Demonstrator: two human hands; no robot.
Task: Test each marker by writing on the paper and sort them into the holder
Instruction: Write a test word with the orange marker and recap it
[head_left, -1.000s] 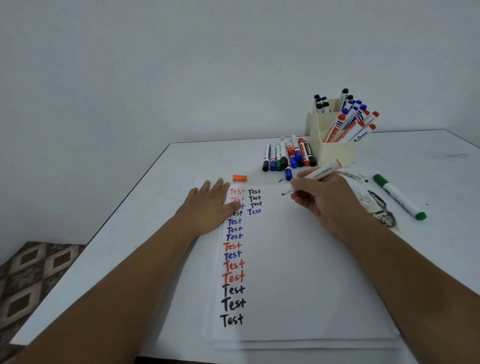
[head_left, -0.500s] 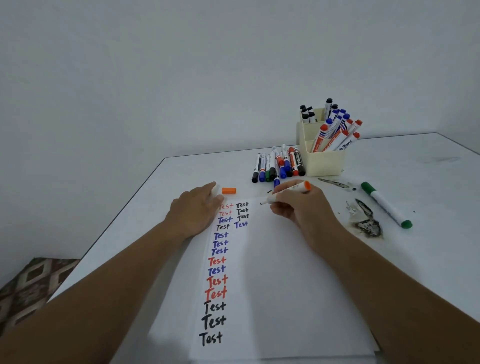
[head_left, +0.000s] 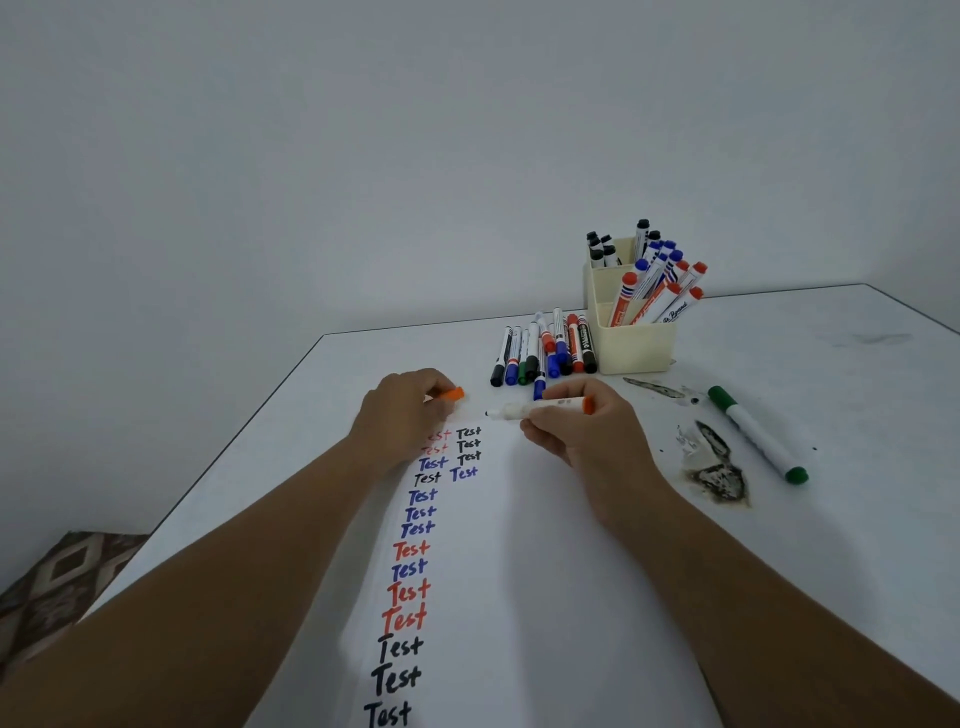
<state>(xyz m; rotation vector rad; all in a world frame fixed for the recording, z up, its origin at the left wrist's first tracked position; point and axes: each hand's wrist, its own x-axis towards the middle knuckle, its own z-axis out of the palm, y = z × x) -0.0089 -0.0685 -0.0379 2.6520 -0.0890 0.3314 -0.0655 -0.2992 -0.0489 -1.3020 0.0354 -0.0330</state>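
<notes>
- White table (head_left: 779, 545) against a bare grey wall; patterned floor at lower left
- Marker (head_left: 540, 409): held level just above the top edge of the paper (head_left: 545, 597), uncapped tip pointing left, orange end to the right; white barrel, print too small to read
- Right hand (head_left: 576, 426) grips the marker, fingers curled round the barrel
- Change: a second ago the cap (head_left: 453, 394) lay alone on the table and the left hand (head_left: 405, 410) lay flat on the paper; now the left hand pinches the cap, and the marker has turned from pointing down at the page to lying level
- Judgement: no new orange word shows in the second column, so either it failed the test or capping comes first; cannot tell which
- Next likely step: cap on, then into the holder (head_left: 636, 340)
- Paper: a long column of "Test" in red, blue and black, and a short second column
- Holder, far right of the paper, holds black, blue and red markers
- Row (head_left: 543, 353) of untested markers lies just left of the holder
- Green marker (head_left: 756, 434) lies apart at right, beside dark stains (head_left: 719, 470)
</notes>
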